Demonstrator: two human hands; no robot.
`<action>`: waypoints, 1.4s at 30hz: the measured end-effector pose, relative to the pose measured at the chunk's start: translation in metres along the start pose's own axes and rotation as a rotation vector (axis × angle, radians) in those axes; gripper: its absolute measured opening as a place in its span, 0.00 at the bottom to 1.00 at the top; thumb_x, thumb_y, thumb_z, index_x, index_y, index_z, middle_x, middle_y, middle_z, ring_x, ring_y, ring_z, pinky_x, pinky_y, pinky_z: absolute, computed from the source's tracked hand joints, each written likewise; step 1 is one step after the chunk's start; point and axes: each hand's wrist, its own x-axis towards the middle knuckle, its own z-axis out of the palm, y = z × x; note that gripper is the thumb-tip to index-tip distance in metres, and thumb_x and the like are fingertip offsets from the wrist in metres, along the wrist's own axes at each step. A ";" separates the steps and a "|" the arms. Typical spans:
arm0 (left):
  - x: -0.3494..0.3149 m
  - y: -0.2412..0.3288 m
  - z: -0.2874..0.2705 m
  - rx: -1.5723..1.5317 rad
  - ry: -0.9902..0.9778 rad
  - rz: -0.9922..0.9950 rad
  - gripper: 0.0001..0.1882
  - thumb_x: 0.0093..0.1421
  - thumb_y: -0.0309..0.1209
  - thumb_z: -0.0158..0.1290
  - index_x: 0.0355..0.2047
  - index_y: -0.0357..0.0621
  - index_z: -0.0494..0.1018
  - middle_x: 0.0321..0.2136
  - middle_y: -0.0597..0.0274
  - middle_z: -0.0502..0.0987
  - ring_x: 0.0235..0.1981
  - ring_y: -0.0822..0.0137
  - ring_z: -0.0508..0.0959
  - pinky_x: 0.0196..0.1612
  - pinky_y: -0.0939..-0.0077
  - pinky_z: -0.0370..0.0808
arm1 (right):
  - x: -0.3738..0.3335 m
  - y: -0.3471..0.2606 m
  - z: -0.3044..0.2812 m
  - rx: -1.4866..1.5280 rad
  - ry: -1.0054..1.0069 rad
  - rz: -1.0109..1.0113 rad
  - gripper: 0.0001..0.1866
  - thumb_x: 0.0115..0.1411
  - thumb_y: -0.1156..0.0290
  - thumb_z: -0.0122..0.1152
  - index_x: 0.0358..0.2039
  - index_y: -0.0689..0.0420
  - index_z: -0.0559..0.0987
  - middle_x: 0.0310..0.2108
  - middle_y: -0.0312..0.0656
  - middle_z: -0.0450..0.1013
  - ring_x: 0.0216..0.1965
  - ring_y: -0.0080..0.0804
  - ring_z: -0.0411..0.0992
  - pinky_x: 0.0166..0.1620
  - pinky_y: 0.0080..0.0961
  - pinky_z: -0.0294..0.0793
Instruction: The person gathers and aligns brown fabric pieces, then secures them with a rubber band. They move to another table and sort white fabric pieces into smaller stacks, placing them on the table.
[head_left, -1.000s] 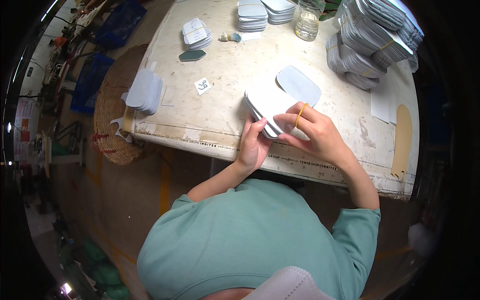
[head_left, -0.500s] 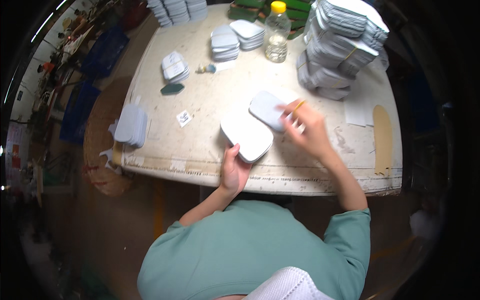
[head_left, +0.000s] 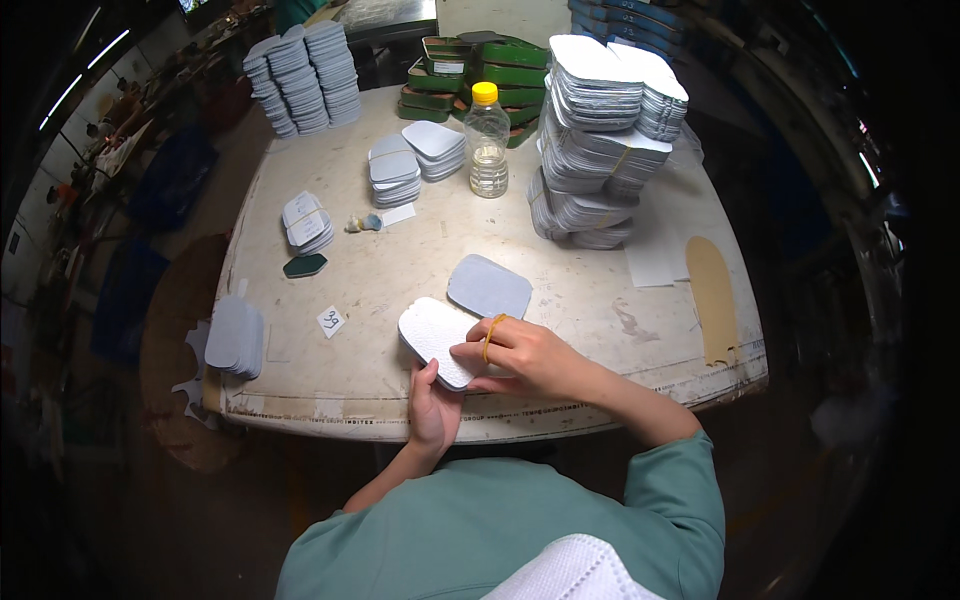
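Observation:
My left hand [head_left: 434, 412] grips a stack of white rounded pads [head_left: 432, 335] at its near end, thumb on the side and fingers under it. My right hand [head_left: 525, 358] is closed at the right edge of the same stack, fingertips on the top pad and thumb by the near corner. A yellow rubber band [head_left: 493, 338] is looped around its fingers. Just beyond the held stack, a grey-blue pad pile [head_left: 489, 287] lies flat on the table; its thickness is hard to tell.
Tall banded pad stacks [head_left: 600, 140] stand at the back right, beside a yellow-capped bottle [head_left: 487, 150]. More pad stacks [head_left: 305, 80] sit at far left. A small numbered card [head_left: 331, 321] and a dark green piece [head_left: 305, 266] lie left. A tan insole shape [head_left: 710, 300] lies right.
My right hand has come left and nearer, from the grey-blue pad pile to the white stack in my left hand. The view has tilted up, showing more of the table's far side.

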 end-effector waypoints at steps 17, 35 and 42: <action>0.001 0.007 0.005 -0.038 -0.019 0.005 0.30 0.63 0.35 0.43 0.64 0.47 0.48 0.57 0.56 0.61 0.60 0.62 0.64 0.62 0.63 0.61 | 0.002 -0.001 0.017 -0.047 0.102 0.046 0.25 0.46 0.66 0.71 0.47 0.55 0.77 0.35 0.41 0.69 0.35 0.35 0.72 0.37 0.30 0.75; 0.000 0.006 0.008 -0.041 0.001 0.036 0.30 0.65 0.44 0.36 0.62 0.39 0.54 0.59 0.55 0.62 0.61 0.62 0.62 0.63 0.62 0.58 | 0.002 -0.001 0.015 0.144 0.121 0.062 0.14 0.50 0.77 0.65 0.40 0.56 0.79 0.31 0.39 0.72 0.31 0.34 0.75 0.34 0.26 0.76; -0.003 0.008 0.010 -0.045 0.027 0.017 0.30 0.65 0.43 0.37 0.63 0.39 0.53 0.60 0.55 0.61 0.62 0.60 0.62 0.64 0.59 0.58 | 0.002 0.035 -0.016 0.607 0.361 0.497 0.12 0.61 0.78 0.55 0.44 0.61 0.79 0.32 0.35 0.75 0.30 0.17 0.70 0.33 0.17 0.69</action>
